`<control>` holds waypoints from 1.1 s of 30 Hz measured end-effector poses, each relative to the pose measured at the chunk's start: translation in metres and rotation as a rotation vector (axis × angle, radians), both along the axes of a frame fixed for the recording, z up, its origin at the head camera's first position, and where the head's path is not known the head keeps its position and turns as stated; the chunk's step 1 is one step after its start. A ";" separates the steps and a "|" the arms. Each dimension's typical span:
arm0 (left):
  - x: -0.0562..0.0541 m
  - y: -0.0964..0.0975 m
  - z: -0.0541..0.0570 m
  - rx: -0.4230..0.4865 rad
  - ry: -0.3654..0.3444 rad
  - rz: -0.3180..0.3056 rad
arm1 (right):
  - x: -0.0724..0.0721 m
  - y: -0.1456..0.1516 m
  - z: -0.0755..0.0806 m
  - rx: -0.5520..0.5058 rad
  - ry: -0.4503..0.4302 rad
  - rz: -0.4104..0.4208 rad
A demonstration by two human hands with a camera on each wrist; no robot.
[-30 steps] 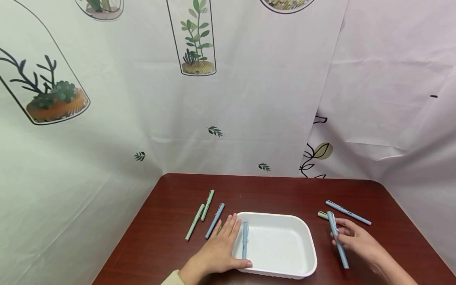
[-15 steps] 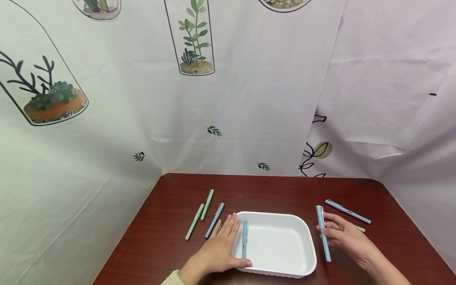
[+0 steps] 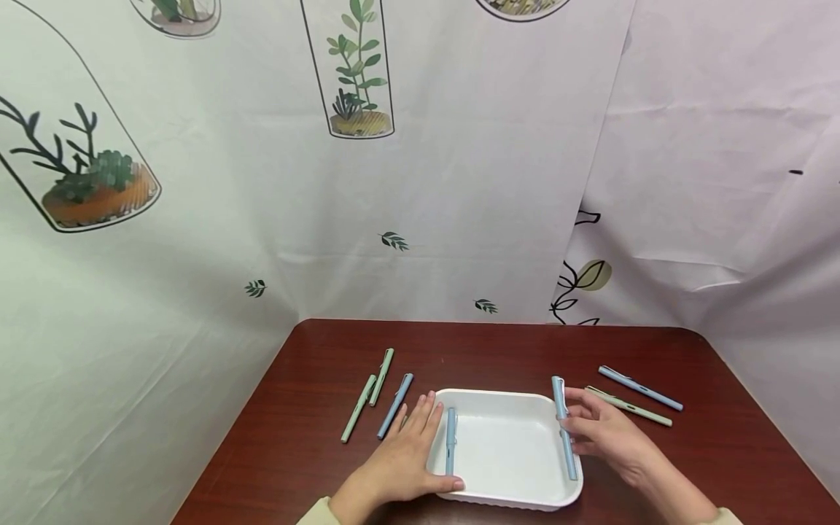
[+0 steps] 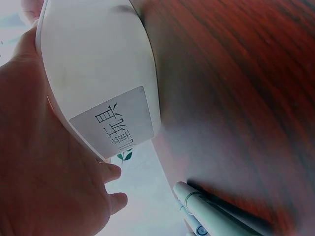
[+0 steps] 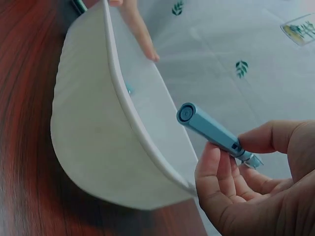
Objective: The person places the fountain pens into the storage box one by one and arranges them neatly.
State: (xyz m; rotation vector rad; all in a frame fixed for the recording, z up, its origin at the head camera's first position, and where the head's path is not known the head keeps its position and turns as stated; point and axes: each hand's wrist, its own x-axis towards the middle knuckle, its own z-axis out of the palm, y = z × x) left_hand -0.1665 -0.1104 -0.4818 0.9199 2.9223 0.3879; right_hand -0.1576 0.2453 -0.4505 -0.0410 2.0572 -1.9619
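Observation:
My right hand [image 3: 607, 437] pinches a light blue pen [image 3: 565, 430] between thumb and fingers, with the pen over the right rim of a white plastic tray [image 3: 512, 503]. In the right wrist view the pen [image 5: 211, 127] points its blunt end toward the camera, above the tray's rim. My left hand [image 3: 403, 456] lies over the tray's left rim, fingers straight and thumb at the front edge. Inside the tray, along its left wall, is another blue pen [image 3: 450, 441]. A label with printed characters [image 4: 118, 123] shows on the tray's side in the left wrist view.
Left of the tray lie two green pens [image 3: 359, 408] and a blue pen [image 3: 395, 406]. On the right, a green pen [image 3: 630, 406] and a blue pen [image 3: 641, 388] rest on the dark red wooden table [image 3: 499, 350]. A printed cloth [image 3: 459, 182] hangs behind.
My right hand has carried the blue pen leftward from the right side of the table to the tray's right rim, uncovering the green pen there. My left hand stays put.

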 end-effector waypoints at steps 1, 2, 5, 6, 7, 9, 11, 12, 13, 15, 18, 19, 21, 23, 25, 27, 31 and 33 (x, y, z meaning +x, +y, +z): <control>0.000 0.000 0.000 0.001 0.001 0.000 | 0.000 -0.003 0.000 -0.001 -0.003 0.001; 0.000 0.000 0.000 -0.001 0.003 -0.001 | -0.001 -0.006 0.000 0.000 -0.010 -0.004; 0.000 0.000 0.000 -0.001 0.006 0.000 | -0.002 -0.014 0.000 0.014 -0.025 -0.027; 0.000 0.000 0.000 0.000 0.006 0.000 | -0.003 -0.017 0.000 0.020 -0.027 -0.038; 0.000 0.000 0.000 0.001 0.006 0.001 | -0.003 -0.020 0.000 0.026 -0.029 -0.049; 0.000 0.000 0.000 0.004 0.005 0.002 | -0.004 -0.025 0.001 0.035 -0.040 -0.070; 0.000 0.000 0.000 0.009 0.004 0.003 | -0.004 -0.031 0.001 0.030 -0.047 -0.082; 0.000 0.000 -0.001 0.010 0.003 0.004 | -0.005 -0.034 0.001 0.024 -0.048 -0.083; 0.000 0.000 -0.001 0.012 0.005 0.003 | -0.005 -0.037 0.000 0.017 -0.046 -0.080; 0.000 0.000 -0.001 0.015 0.005 0.004 | -0.005 -0.041 0.000 0.006 -0.040 -0.071; 0.000 0.000 -0.002 0.017 0.007 0.003 | -0.006 -0.048 -0.002 -0.003 -0.041 -0.073; 0.000 0.000 -0.002 0.017 0.008 0.003 | -0.007 -0.050 -0.003 -0.003 -0.040 -0.071; 0.000 0.000 -0.002 0.016 0.009 0.003 | -0.008 -0.055 -0.005 -0.003 -0.046 -0.074; 0.000 0.000 -0.002 0.013 0.008 0.005 | -0.010 -0.060 -0.007 -0.003 -0.051 -0.074; 0.000 0.000 -0.002 0.011 0.011 0.004 | -0.011 -0.064 -0.009 0.000 -0.054 -0.077; 0.000 0.000 -0.002 0.012 0.011 0.006 | -0.011 -0.070 -0.011 0.001 -0.060 -0.080; 0.000 0.000 -0.002 0.016 0.007 0.009 | -0.012 -0.080 -0.014 -0.004 -0.062 -0.086; -0.001 0.000 -0.002 0.018 0.001 0.011 | -0.012 -0.085 -0.016 -0.006 -0.067 -0.092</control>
